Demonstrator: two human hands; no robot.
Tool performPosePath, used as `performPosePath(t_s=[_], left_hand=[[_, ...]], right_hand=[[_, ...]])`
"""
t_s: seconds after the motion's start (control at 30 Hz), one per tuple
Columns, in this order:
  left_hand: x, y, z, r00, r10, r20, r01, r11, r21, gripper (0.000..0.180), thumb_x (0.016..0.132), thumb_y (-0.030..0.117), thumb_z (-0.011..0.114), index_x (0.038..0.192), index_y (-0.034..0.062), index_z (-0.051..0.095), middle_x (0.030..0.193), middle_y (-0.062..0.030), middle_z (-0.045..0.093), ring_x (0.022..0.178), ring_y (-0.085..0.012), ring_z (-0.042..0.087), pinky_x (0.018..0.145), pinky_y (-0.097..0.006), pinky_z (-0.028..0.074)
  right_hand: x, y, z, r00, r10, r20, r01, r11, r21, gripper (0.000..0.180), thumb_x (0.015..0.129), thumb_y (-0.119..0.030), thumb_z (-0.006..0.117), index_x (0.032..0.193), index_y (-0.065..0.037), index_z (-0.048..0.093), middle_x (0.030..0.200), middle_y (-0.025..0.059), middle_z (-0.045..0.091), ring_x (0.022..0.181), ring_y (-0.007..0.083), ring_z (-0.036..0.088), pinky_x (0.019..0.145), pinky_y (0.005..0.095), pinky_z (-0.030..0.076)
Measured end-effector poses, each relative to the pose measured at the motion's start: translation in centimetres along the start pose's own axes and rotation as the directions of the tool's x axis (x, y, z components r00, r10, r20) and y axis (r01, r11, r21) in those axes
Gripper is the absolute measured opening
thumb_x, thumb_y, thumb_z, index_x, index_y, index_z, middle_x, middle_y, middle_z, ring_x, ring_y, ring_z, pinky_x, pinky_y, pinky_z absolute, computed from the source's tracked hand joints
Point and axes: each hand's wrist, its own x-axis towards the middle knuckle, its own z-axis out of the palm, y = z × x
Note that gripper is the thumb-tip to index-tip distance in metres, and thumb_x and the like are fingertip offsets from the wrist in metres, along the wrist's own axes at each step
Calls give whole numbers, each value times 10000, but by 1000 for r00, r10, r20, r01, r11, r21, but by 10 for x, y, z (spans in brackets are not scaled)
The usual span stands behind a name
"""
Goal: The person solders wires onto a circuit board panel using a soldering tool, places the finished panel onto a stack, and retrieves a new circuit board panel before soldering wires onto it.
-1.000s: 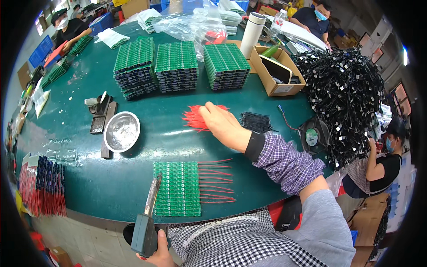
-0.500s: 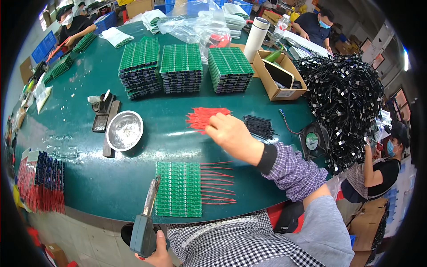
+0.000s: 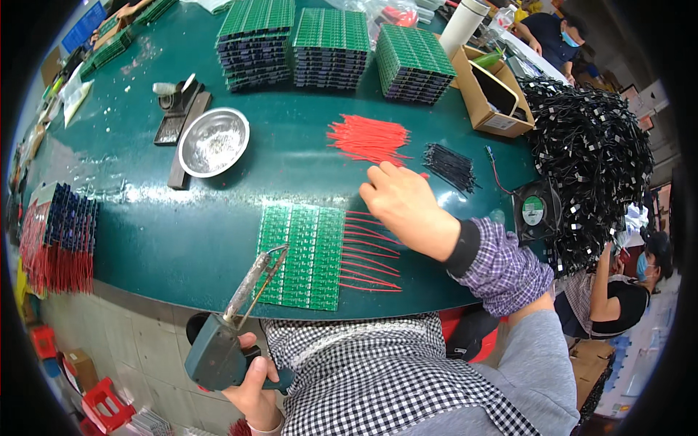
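My left hand (image 3: 254, 385) grips the handle of a grey-green soldering gun (image 3: 218, 352). The gun's tip reaches over a green circuit board panel (image 3: 302, 254) at the table's front edge. A row of red wires (image 3: 372, 251) sticks out from the panel's right side. My right hand (image 3: 411, 211) hovers above those wires, fingers curled together; what they pinch is hidden, though a red speck shows beside them. Just beyond it lies a pile of red wires (image 3: 369, 138), with a bundle of black wires (image 3: 449, 167) to the right.
A metal bowl (image 3: 214, 142) sits by a dark stand (image 3: 178, 120) on the left. Stacked green panels (image 3: 331, 51) line the back; a wired stack (image 3: 59, 240) is at left. A cardboard box (image 3: 498, 94), small fan (image 3: 534, 211) and black cable heap (image 3: 589, 167) occupy the right.
My right hand has drawn back from the red wire pile toward the panel. The soldering gun's tip has moved from the panel's left edge to over its surface. The view has tilted downward.
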Motion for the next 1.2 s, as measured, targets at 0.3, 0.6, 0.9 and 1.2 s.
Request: performPosePath(t_s=[0.3,0.6,0.9,1.2], left_hand=[[-15,-3,-14,994,-97,58,90,989,118,550,736,-81,748,1255,-70,566,1056,-208,674,697,-192,638,512,-280,524],[-37,-19,-52,981,-18,193,-133,661,739,422,810,47,819,1190,-52,663,1025,-130,707,763,-146,637,672,-283,518],[-27,-10,-29,873,183,452,-467,584,665,210,729,40,812,901,-31,714,822,-149,693,642,-256,675,570,-338,522],[-28,-4,-23,882,118,456,-434,580,689,180,750,23,798,904,-22,717,837,-147,687,681,-266,683,615,-337,539]], right_hand=[[-61,-95,-1,916,301,-267,-4,671,741,271,733,55,726,997,-5,727,907,79,678,784,232,687,630,337,576],[-76,-116,10,922,312,-227,-103,766,635,292,714,53,673,998,-3,711,920,69,681,732,204,697,597,307,576],[-73,-117,7,927,284,-244,-99,814,572,226,727,13,712,951,-4,735,892,61,700,671,180,696,556,291,570],[-73,-118,5,935,261,-240,-94,836,540,214,746,-22,706,958,-6,732,901,71,708,713,193,711,582,300,581]])
